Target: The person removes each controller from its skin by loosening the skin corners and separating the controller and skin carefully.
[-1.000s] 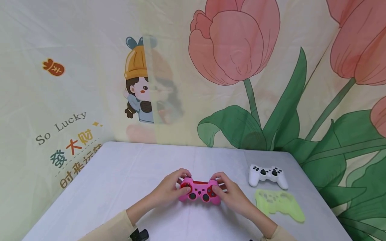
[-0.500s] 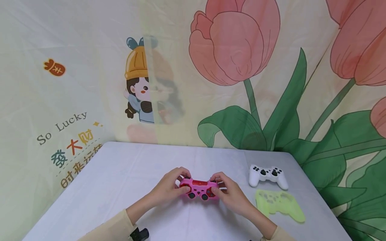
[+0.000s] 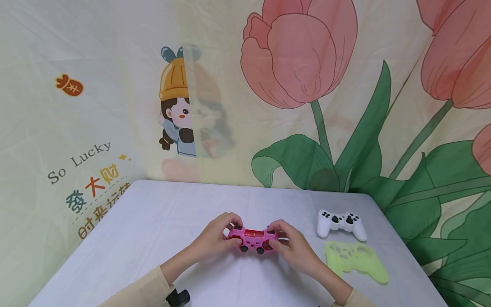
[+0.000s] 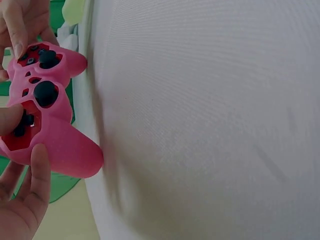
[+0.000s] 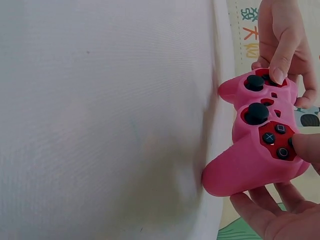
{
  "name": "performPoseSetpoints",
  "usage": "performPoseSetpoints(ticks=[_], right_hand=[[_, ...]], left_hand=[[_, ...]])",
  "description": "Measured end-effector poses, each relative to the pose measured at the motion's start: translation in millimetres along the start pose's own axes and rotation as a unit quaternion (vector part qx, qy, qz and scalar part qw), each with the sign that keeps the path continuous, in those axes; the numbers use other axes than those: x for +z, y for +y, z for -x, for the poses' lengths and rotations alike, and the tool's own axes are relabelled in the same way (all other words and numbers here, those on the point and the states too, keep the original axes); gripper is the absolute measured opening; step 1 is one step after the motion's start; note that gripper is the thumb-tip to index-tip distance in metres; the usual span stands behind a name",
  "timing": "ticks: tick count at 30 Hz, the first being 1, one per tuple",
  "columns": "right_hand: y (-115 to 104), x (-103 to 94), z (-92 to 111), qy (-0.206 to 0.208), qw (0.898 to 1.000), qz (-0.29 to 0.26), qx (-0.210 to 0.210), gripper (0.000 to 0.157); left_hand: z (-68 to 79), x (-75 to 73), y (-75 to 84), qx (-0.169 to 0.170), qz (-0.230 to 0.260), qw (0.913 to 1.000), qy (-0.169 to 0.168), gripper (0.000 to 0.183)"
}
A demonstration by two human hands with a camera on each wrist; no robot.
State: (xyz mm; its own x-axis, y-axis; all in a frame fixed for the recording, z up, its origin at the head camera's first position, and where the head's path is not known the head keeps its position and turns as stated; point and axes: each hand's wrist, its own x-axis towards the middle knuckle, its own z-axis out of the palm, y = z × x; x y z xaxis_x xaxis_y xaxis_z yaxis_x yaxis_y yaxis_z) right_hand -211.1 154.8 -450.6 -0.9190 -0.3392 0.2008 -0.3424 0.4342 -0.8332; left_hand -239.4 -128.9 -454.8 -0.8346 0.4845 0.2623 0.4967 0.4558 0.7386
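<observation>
"How do the hands look on your feed?"

"From my end, the left hand is curled round the left grip of a red game controller in a smooth pink cover, its thumb at the direction pad. The right hand is curled round the right grip, thumb at the face buttons."

"And where's that controller?"

"Between both hands, roughly midway across the white cloth-covered table. I can't tell whether it touches the cloth."

"What's over on the right?"

"I see a white game controller with black sticks, and just beside it, nearer, a flat pale-green cover with cut-out holes."
</observation>
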Motion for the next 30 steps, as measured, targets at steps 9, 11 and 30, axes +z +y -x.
performPoseSetpoints(ticks=[9,11,30], right_hand=[[2.4,-0.7,0.8,-0.014,1.000,-0.004,-0.021,0.028],[4.2,-1.1,1.3,-0.019,0.999,-0.006,-0.028,0.027],[4.7,-5.6,5.8,-0.061,0.997,-0.008,-0.048,0.027]], left_hand=[[1.6,-1.0,0.5,0.000,0.000,0.9999,-0.010,0.039],[1.7,-1.3,1.3,0.001,-0.005,0.9999,-0.014,0.039],[1.0,-1.0,3.5,-0.009,-0.038,0.9989,-0.027,0.036]])
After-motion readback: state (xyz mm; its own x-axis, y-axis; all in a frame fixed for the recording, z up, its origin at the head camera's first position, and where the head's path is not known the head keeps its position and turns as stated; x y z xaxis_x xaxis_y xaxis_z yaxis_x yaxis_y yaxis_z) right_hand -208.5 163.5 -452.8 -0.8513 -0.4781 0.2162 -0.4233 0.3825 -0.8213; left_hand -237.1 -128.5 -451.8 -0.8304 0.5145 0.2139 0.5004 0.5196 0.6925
